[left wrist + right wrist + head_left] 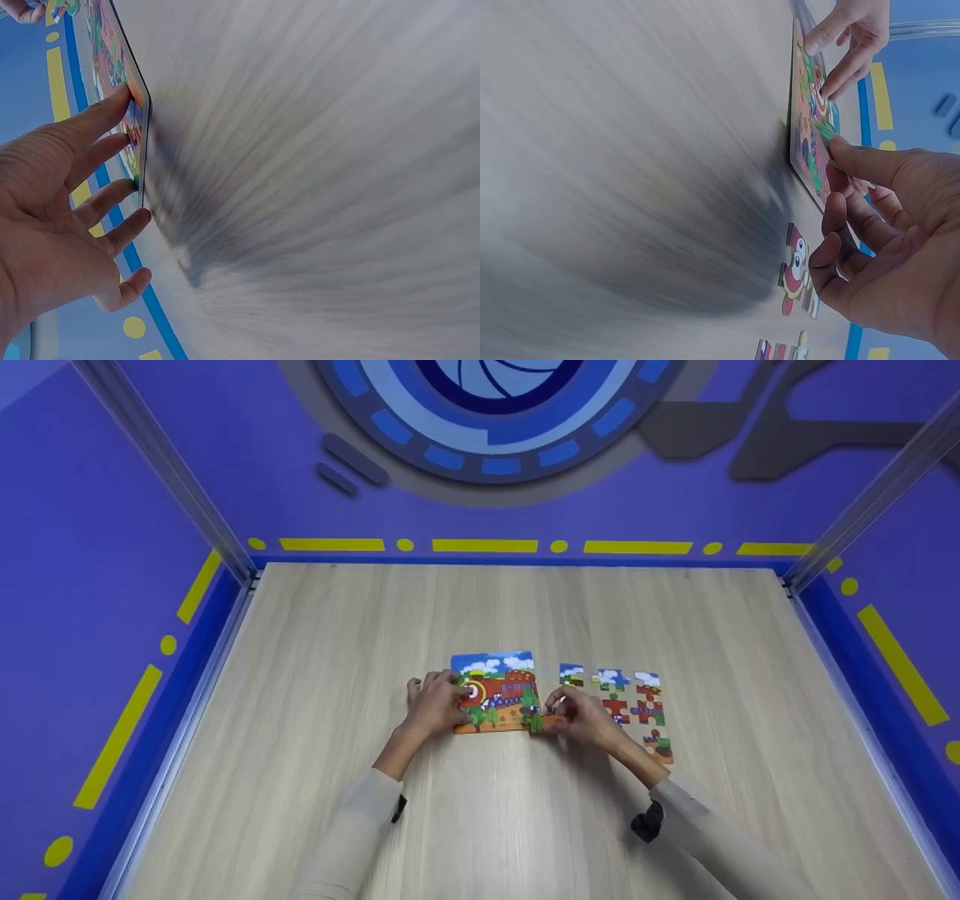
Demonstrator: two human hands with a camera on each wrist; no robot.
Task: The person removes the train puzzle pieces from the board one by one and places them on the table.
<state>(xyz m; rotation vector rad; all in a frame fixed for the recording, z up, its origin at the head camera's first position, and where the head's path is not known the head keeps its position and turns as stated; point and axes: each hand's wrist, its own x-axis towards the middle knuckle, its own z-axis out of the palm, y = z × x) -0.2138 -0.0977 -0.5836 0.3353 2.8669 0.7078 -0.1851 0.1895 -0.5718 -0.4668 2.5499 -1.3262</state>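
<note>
A colourful jigsaw puzzle board (495, 690) lies flat, showing clouds, a red castle and orange ground. My left hand (435, 703) is at its left side; in the left wrist view the thumb rests on the board's surface and slightly bent, spread fingers (112, 196) touch its edge. With thumb and fingertips, my right hand (589, 720) pinches a green-and-orange puzzle piece (535, 724) over the board's lower right corner. The right hand partly hides that piece. Whether it touches the board I cannot tell.
Several loose puzzle pieces (611, 679) lie in rough rows to the right of the board, some partly behind the right hand. The wooden table (337, 630) is bordered by blue walls (495, 521) with yellow marks at the back and sides.
</note>
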